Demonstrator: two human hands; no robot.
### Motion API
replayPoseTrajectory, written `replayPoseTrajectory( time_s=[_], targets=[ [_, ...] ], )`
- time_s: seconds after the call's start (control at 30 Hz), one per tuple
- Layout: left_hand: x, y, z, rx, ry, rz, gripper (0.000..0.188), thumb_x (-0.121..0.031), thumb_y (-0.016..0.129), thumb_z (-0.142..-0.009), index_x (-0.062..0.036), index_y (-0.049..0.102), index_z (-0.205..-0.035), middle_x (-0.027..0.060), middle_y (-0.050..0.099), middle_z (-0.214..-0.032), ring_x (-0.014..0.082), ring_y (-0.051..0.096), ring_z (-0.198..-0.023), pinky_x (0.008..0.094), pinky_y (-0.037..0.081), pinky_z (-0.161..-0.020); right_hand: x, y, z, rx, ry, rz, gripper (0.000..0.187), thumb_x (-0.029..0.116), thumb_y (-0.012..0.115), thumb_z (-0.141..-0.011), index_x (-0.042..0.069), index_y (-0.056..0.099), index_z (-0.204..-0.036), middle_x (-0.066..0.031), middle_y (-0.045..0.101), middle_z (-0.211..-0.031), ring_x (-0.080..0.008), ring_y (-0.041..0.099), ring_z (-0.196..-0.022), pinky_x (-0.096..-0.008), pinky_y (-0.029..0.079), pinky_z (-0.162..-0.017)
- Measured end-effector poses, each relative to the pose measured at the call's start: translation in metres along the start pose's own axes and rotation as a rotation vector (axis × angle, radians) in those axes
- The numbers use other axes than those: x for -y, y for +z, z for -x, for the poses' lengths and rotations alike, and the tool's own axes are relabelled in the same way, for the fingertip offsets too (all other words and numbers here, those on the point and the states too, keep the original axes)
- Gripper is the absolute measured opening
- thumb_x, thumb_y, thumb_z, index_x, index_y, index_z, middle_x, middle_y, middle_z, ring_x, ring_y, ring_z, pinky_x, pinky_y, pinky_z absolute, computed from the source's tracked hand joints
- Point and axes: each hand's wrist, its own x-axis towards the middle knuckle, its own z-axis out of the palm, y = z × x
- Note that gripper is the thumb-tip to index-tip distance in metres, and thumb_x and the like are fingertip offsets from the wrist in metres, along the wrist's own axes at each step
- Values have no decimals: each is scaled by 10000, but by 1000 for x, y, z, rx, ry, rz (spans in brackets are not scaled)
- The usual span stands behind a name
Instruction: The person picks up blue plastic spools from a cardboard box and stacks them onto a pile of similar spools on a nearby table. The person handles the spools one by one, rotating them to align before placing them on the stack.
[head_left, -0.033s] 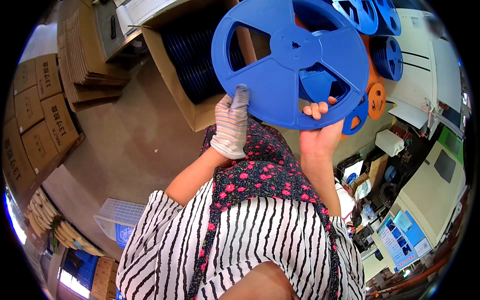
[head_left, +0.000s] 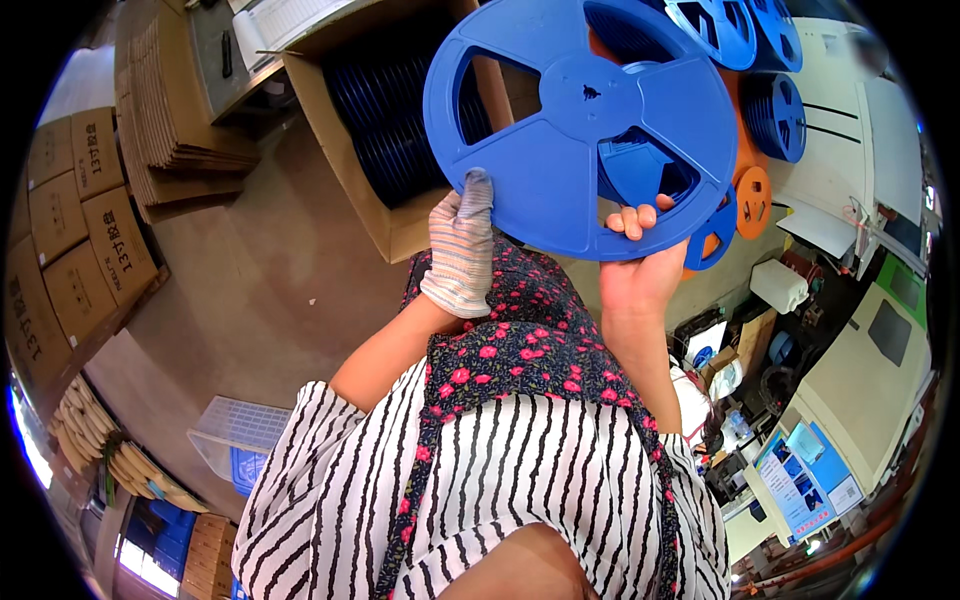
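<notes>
A large blue plastic reel with wide cut-out windows is held up in front of me, its flat face toward me. My left hand, in a striped grey glove, grips its lower left rim with the thumb on the face; the other fingers are hidden behind it. My bare right hand holds the lower right rim, fingertips curling through a window. Beyond the reel's left side stands an open cardboard box packed with rows of dark blue reels.
More blue reels and an orange reel lie at the upper right, beside pale machinery. Flattened cardboard and stacked cartons stand at left. A clear plastic crate sits on the floor at lower left.
My gloved left thumb has shifted very slightly left on the reel's rim. Everything else looks the same.
</notes>
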Motion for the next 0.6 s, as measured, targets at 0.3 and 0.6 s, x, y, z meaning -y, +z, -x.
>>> replayPoseTrajectory(
  time_s=[0.3, 0.6],
  targets=[
    [16, 9, 5, 161, 200, -204, 451, -119, 606, -894, -5, 405, -1281, 92, 568, -1116, 143, 551, -943, 276, 458, -862, 2, -5, -7, -10, -30, -14, 198, 284, 435, -975, 93, 486, -973, -24, 455, -644, -148, 429, -565, -326, 401, -611],
    [18, -26, -6, 70, 99, -234, 429, -413, 472, -971, -12, 624, -950, -20, 543, -762, 75, 447, -716, 237, 402, -669, 6, -14, -5, -35, 51, -86, 195, 272, 438, -971, 94, 515, -943, -19, 450, -634, -136, 419, -542, -304, 398, -586]
  ],
)
